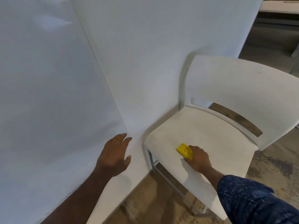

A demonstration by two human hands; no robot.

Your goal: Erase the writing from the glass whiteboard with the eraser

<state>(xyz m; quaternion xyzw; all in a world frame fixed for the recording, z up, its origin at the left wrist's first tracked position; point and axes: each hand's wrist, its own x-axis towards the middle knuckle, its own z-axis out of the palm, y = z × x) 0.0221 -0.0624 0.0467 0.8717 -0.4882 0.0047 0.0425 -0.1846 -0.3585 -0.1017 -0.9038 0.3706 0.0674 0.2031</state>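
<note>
A yellow eraser (183,150) lies on the seat of a white chair (202,131) at the right. My right hand (198,158) rests on the eraser's near end, fingers curled around it. The glass whiteboard (48,86) fills the left of the view as a pale glossy sheet; no writing shows on the part I can see. My left hand (114,155) hovers with spread fingers close to the board's lower right edge, holding nothing.
A white wall (153,46) runs behind the chair. The chair's backrest (242,88) rises at the right. Mottled brown floor (153,204) lies below. A desk edge (281,7) shows at the top right.
</note>
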